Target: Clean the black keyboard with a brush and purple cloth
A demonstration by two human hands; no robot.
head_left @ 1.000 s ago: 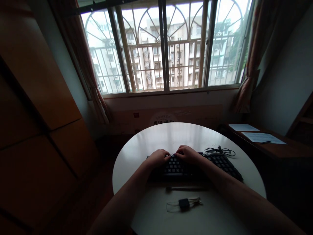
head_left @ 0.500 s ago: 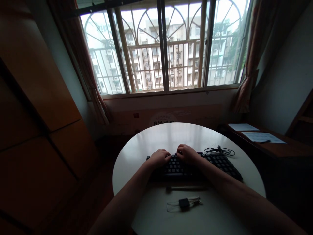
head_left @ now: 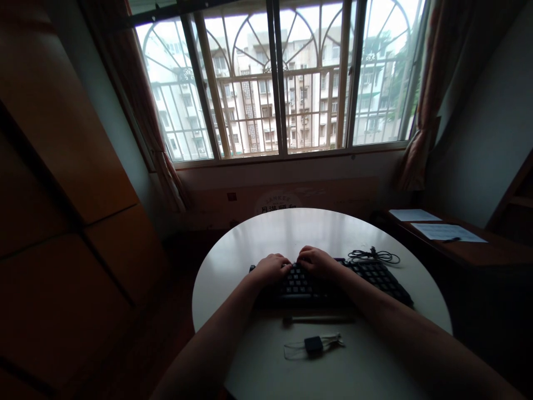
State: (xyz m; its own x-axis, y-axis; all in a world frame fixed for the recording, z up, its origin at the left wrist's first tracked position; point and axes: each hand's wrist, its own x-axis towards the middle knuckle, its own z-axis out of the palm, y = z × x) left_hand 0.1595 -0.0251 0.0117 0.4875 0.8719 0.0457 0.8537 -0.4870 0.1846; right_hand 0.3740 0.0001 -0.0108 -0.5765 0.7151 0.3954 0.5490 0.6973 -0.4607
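Note:
A black keyboard (head_left: 297, 286) lies across the round white table. On its left part rests my left hand (head_left: 272, 268), fingers curled together against the upper keys. My right hand (head_left: 314, 261) is bent over the top edge close beside it, its fingers drawn together; what is between the fingertips is too small and dark to make out. Below the keyboard lies a slim stick-like tool with a dark end (head_left: 318, 320). Nearer to me is a wire keycap puller (head_left: 313, 345) with a black block in its middle.
A coiled black cable (head_left: 373, 256) lies behind the keyboard's right part. The white table (head_left: 233, 239) has a curved edge. Sheets of paper and a pen (head_left: 451, 240) lie on a brown surface at the right. A barred window stands ahead, wooden cabinets at the left.
My right hand has shifted slightly left along the keyboard's top edge, closer to my left hand. The left hand, keyboard and tools stay where they were.

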